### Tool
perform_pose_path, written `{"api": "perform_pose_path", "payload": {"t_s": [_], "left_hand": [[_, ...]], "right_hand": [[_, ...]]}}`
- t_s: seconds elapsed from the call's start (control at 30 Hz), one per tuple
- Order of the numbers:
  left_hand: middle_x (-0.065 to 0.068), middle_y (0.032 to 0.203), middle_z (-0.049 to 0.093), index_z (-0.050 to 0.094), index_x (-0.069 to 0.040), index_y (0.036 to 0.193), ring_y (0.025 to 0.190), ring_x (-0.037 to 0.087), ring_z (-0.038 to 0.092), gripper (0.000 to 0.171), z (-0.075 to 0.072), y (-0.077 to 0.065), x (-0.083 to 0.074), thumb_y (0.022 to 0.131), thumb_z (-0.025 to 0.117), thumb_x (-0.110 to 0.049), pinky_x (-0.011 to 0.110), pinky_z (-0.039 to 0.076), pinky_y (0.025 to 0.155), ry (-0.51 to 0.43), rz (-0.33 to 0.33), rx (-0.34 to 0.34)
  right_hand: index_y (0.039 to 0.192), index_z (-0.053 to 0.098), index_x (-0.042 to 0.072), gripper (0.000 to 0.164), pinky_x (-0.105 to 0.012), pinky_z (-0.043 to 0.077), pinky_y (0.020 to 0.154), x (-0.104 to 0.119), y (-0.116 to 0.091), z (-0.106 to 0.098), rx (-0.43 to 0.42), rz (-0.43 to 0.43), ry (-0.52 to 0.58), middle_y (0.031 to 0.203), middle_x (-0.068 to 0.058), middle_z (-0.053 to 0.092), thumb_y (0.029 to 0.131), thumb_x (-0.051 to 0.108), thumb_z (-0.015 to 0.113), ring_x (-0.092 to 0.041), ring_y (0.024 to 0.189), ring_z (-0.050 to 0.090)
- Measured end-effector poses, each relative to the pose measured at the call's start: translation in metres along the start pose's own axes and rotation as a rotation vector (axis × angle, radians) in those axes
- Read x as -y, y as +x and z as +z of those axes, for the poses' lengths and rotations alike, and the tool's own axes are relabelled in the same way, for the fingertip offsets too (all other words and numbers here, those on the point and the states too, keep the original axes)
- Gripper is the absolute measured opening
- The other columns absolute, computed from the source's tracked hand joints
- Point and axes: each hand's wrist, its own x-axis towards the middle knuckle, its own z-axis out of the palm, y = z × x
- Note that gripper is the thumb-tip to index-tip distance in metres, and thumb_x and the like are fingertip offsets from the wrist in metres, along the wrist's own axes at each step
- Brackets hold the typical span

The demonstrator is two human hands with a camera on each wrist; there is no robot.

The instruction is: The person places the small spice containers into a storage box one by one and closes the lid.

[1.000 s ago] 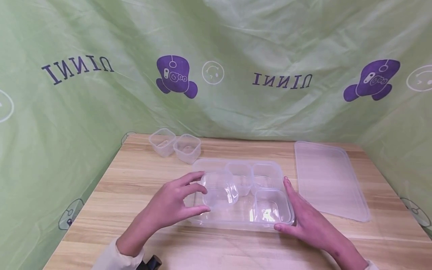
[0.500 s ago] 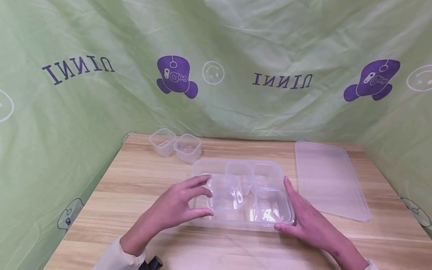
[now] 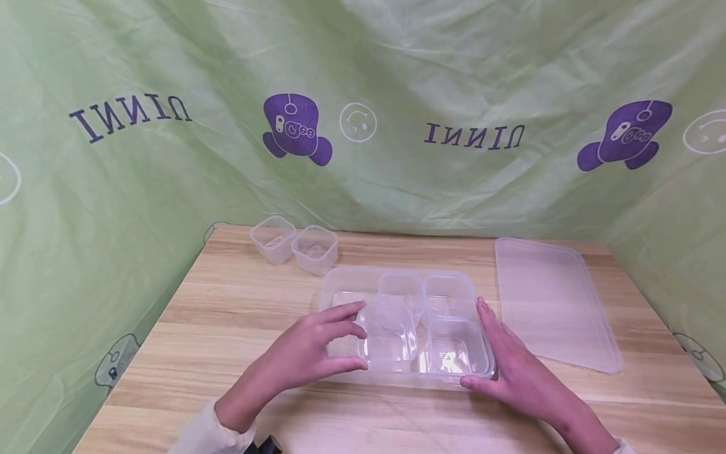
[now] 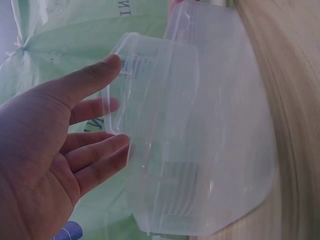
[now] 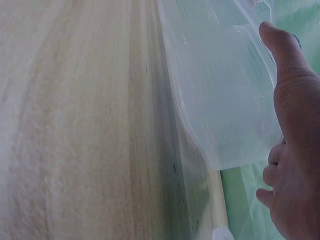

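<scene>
While the left hand [image 3: 309, 350] pinched a small clear cup [image 3: 391, 331] over the box [image 3: 408, 379], just left of the near-right cup [image 3: 459, 347], the head view showed the right hand [image 3: 513, 372] straight-fingered along the box's right end, pressing rather than grasping. Setting the held cup in well, I judged, called for keeping it level, bracing the box and letting the base clear the far-left cup [image 3: 412, 299]. The held cup looked see-through, squarish and round-cornered, with glare confusing its outline.

On the left wrist view, the thumb and fingertips gripped the cup at its rim, above the box's own rim; letting go only once the base sat flat seemed wise.

On the right wrist view, the right thumb lay by the box's upper edge; the box looked pale and slightly frosted, standing on the wooden table [image 5: 85, 130].
</scene>
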Motion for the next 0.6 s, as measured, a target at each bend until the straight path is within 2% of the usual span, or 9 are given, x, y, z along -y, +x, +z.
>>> {"api": "perform_pose_path", "payload": {"t_s": [0.2, 0.6], "left_hand": [[0.011, 0.141, 0.062, 0.076, -0.013, 0.104, 0.123, 0.022, 0.064, 0.036, 0.007, 0.001, -0.001, 0.082, 0.088, -0.039, 0.034, 0.056, 0.094, 0.004, 0.001, 0.021], [0.008, 0.143, 0.061, 0.077, -0.013, 0.106, 0.127, 0.02, 0.061, 0.038, 0.016, 0.005, 0.0, 0.083, 0.087, -0.042, 0.035, 0.053, 0.099, -0.012, -0.047, 0.072]], "right_hand": [[0.166, 0.001, 0.012, 0.124, -0.02, 0.001, 0.12, 0.001, 0.0, 0.001, -0.018, -0.029, -0.017, 0.171, -0.014, 0.008, 0.083, 0.053, 0.083, -0.039, 0.153, 0.017], [0.166, 0.0, 0.013, 0.124, -0.019, 0.004, 0.118, 0.0, 0.001, 0.001, -0.017, -0.022, -0.013, 0.17, -0.016, 0.01, 0.083, 0.055, 0.082, -0.038, 0.153, 0.019]]}}
